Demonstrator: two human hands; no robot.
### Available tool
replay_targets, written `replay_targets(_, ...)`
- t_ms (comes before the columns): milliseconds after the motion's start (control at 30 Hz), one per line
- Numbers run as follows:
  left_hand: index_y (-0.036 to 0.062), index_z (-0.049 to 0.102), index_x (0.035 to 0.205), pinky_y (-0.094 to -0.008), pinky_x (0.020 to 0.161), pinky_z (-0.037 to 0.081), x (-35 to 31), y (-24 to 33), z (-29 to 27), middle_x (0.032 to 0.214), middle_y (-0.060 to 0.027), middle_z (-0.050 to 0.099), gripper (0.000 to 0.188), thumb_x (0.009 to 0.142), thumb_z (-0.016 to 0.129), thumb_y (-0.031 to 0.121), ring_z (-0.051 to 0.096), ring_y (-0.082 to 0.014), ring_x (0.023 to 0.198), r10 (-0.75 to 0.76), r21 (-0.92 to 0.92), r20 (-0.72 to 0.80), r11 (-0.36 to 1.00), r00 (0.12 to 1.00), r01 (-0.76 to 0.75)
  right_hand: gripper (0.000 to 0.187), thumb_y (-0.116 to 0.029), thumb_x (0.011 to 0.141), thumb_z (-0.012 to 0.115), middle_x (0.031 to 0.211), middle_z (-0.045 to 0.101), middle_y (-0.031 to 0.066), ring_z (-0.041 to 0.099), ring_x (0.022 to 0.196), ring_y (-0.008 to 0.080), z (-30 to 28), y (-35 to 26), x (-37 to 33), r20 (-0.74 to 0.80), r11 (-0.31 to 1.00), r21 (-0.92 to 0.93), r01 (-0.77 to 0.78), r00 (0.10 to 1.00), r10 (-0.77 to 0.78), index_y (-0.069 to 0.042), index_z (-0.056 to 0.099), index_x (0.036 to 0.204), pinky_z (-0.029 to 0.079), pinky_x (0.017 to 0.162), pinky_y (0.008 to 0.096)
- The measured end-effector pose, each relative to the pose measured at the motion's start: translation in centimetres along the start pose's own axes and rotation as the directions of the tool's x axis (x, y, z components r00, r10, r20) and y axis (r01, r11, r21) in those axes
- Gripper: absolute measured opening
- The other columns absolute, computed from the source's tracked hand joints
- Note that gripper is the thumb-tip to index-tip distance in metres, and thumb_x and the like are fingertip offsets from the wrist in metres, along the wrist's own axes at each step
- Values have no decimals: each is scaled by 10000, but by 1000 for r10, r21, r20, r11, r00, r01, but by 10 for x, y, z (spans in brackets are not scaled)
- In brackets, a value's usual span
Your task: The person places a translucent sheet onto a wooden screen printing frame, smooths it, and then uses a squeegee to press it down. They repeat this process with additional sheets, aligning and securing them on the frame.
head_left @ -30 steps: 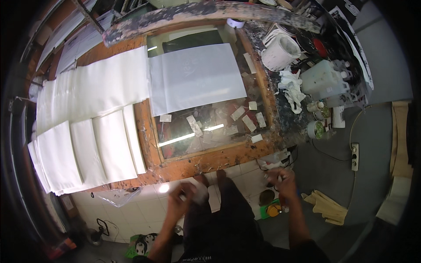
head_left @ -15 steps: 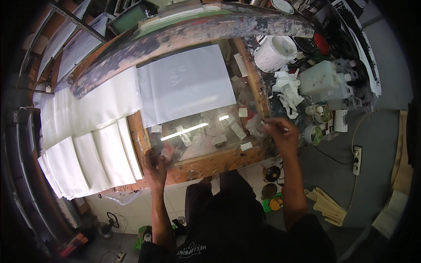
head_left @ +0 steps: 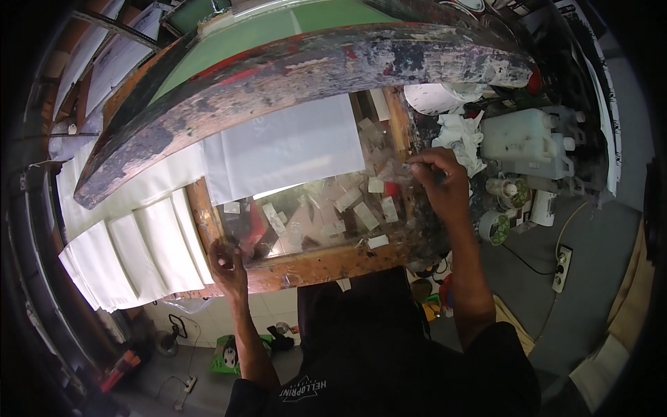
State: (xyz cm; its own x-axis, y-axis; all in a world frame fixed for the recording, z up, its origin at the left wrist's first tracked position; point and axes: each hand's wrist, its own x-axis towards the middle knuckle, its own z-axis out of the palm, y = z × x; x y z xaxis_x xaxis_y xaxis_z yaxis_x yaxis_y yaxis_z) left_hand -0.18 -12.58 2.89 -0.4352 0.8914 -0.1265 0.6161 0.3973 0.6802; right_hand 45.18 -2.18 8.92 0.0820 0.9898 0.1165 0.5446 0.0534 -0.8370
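A see-through plastic sheet (head_left: 391, 168) hangs hazily over the near part of the glass-topped table (head_left: 313, 267); its outline is hard to follow. My right hand (head_left: 442, 179) pinches its corner above the table's right edge. My left hand (head_left: 228, 264) has curled fingers at the near left corner, seemingly on the sheet's other end. Beyond them a whitish plastic bag (head_left: 285, 149) lies flat on the glass, faintly marked. Above its far part, a paint-stained wooden screen frame (head_left: 306, 69) with green mesh (head_left: 243, 38) is raised and tilted.
Several stacked white bags (head_left: 132, 257) overlap on the left. Small tape pieces (head_left: 366, 216) stick to the glass. At the right stand a white bucket (head_left: 431, 99), a crumpled white cloth (head_left: 460, 139), cloudy jugs (head_left: 517, 135) and a green tape roll (head_left: 494, 228). A power strip (head_left: 563, 270) lies on the floor.
The screen frame looks larger and lower in view, as the view has shifted. My right hand has moved up and slightly left; my left hand has gone left and slightly down.
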Motion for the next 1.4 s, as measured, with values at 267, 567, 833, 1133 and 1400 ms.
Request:
replay_targets(267, -10, 496, 1440, -521, 1079, 432, 0, 63, 24, 1398, -216, 533, 544, 983, 689, 214, 492, -376, 1301, 372, 308, -274, 907, 887, -286, 166, -99, 881, 773, 932, 665, 13, 573, 828, 108, 9, 19, 29, 88, 994, 47, -101, 991, 96, -35, 761, 1033, 482, 777, 295)
replay_targets(567, 64, 389, 1572, -618, 1232, 192, 33, 148, 137, 1651, -227, 302, 662, 1009, 634, 310, 233, -441, 1542, 589, 182, 64, 787, 806, -589, 193, -193, 910, 771, 981, 685, -1, 583, 867, 80, 26, 42, 108, 433, 985, 88, -147, 897, 95, -29, 753, 1010, 460, 759, 273)
replay_targets(833, 150, 319, 1619, -631, 1253, 118, 50, 141, 167, 1691, -199, 226, 699, 1038, 530, 477, 146, -413, 1578, 534, 300, 210, 762, 819, -574, 283, -283, 854, 773, 976, 737, 90, 653, 927, 193, 42, 16, 143, 417, 917, -304, -259, 829, 373, -53, 768, 1020, 510, 845, 354)
replay_targets(1133, 122, 357, 1599, -606, 1256, 155, 50, 143, 170, 1655, -210, 309, 729, 1003, 594, 469, 223, -418, 1556, 560, 364, 196, 721, 805, -590, 391, -371, 849, 767, 1054, 737, 126, 666, 1012, 249, 72, 87, 160, 377, 885, -436, -163, 860, 344, -68, 756, 1096, 513, 911, 401)
replay_targets(1400, -27, 500, 1464, -589, 1259, 171, 49, 141, 167, 1526, -309, 444, 719, 976, 626, 485, 343, -460, 1484, 455, 445, 272, 722, 848, -530, 404, -378, 849, 763, 1071, 731, 130, 662, 1025, 256, 76, 101, 155, 259, 903, -429, -8, 957, 131, -69, 750, 1109, 509, 919, 406)
